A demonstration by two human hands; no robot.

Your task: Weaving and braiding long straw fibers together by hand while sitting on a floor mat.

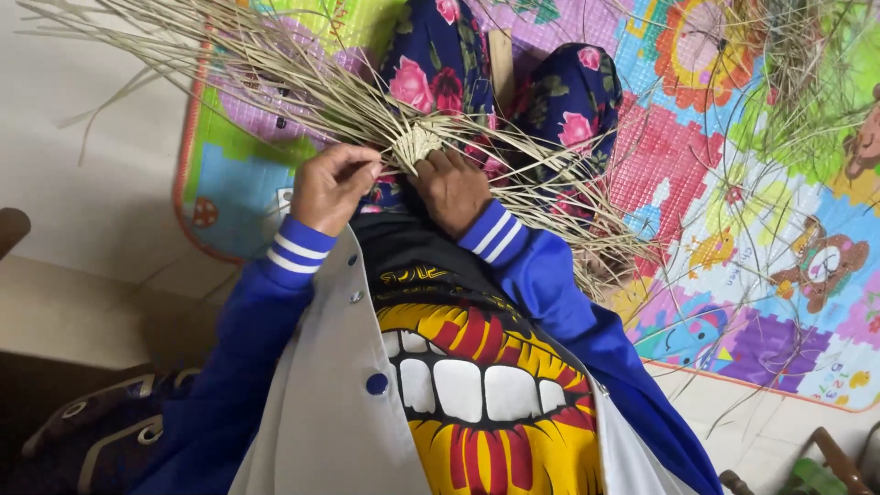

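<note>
On lap: two hands (335, 188) (451, 188), one woven disc (417, 144)

Straw strands (275, 73): pale tan, dry yellow-beige throughout; small woven centre (417, 142) the same pale straw, slightly lighter.

Jacket sleeves (559, 293): bright royal blue; cuffs (295, 247) blue with two white stripes each. Jacket front (321, 403) light grey-white with dark blue snap buttons.

Shirt (477, 385): black ground, printed with yellow and red streaked lips around white teeth.

Trousers (568, 101): dark navy, pattern of pink and red roses with green leaves.

Play mat (779, 275): multicolour patchwork of pink, purple, lime green, sky blue and yellow, orange-red border, cartoon brown bears and a sun-like flower in orange and yellow.

Floor (82, 202): plain cream-beige tile.
</note>
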